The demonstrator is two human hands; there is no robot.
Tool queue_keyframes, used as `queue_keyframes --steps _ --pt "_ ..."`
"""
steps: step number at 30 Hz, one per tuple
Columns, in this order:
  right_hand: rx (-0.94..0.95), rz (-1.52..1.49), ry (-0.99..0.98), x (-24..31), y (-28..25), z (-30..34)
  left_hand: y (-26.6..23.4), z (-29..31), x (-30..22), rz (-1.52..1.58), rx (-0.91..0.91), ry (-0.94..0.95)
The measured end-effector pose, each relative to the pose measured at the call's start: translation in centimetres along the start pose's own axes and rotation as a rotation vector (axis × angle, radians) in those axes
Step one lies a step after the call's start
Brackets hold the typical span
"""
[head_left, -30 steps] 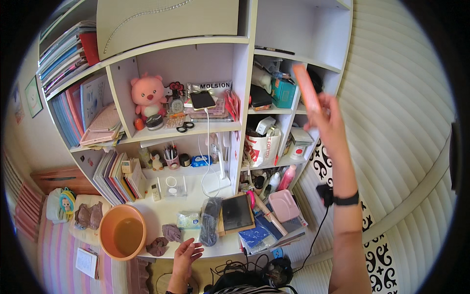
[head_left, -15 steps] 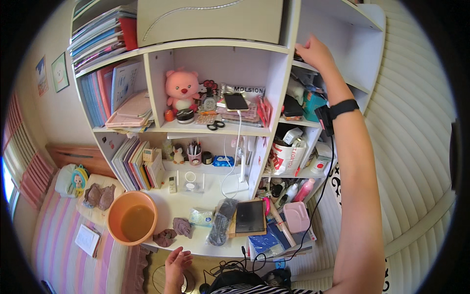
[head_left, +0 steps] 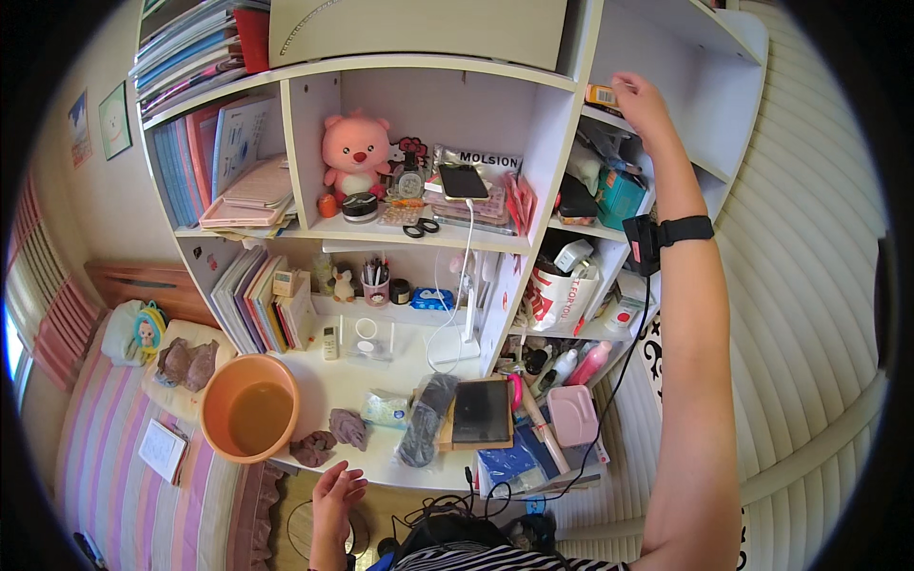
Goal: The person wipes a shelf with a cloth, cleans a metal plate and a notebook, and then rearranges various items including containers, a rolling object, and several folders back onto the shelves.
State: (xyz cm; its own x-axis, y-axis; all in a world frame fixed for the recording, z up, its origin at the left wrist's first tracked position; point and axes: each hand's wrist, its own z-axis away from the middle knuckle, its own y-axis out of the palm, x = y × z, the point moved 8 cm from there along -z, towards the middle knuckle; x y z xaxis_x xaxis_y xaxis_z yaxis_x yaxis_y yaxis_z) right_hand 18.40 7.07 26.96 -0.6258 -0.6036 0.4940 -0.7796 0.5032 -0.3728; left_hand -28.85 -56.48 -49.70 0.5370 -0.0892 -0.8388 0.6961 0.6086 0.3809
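My right hand (head_left: 640,103) reaches up to the upper right shelf compartment. Its fingers are closed on the end of a small orange-and-white box (head_left: 602,94) at the shelf's front edge. A black strap with a small black device (head_left: 644,245) sits on that wrist, and a cable hangs from it. Low in front of the desk, my left hand (head_left: 338,490) is held with loosely bent fingers apart and nothing in it. Closest to it are a crumpled brown cloth (head_left: 313,448) and a mauve cloth (head_left: 348,429) on the desk edge.
An orange basin (head_left: 290,419) of murky water stands at the desk's left end, beside a striped bed (head_left: 105,447). Plastic packages, a dark tablet-like slab (head_left: 483,412) and a pink tray (head_left: 572,416) lie on the desk. Shelves hold a pink plush toy (head_left: 356,157), a charging phone (head_left: 463,182) and scissors (head_left: 420,228).
My right hand has shifted slightly right, and the orange-and-white box now shows at its fingers. The view has moved a little; my left hand stays low and free.
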Motion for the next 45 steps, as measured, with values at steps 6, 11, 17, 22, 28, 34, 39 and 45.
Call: queue_keyframes --steps 6,11,17,22,28,34,39,45 --pt "0.018 0.551 0.204 -0.3 1.7 0.8 -1.2 0.0 -0.3 -0.012 -0.004 0.006" --pt "0.059 0.228 0.203 -0.2 1.6 -3.4 0.5 -1.0 0.8 -0.028 0.025 -0.025" --pt "0.158 0.092 0.119 2.0 2.5 -3.2 -0.8 -1.2 0.8 -0.018 0.000 -0.011" --pt "0.149 0.116 -0.119 1.7 1.1 -2.3 -1.1 -1.6 1.0 -0.019 0.015 -0.013" --pt "0.171 0.155 -0.228 1.6 1.4 -1.6 -1.5 -1.1 0.7 -0.019 -0.007 -0.011" --pt "0.118 0.569 0.022 -5.9 -6.3 -0.2 -0.9 -1.2 0.9 -0.004 0.018 -0.012" --pt "0.109 0.470 0.094 -5.7 -2.1 2.5 -1.9 -0.8 0.6 -0.025 -0.021 -0.025" --pt "-0.009 0.575 0.072 -5.9 -3.3 1.7 0.1 0.5 0.0 -0.017 0.009 -0.003"
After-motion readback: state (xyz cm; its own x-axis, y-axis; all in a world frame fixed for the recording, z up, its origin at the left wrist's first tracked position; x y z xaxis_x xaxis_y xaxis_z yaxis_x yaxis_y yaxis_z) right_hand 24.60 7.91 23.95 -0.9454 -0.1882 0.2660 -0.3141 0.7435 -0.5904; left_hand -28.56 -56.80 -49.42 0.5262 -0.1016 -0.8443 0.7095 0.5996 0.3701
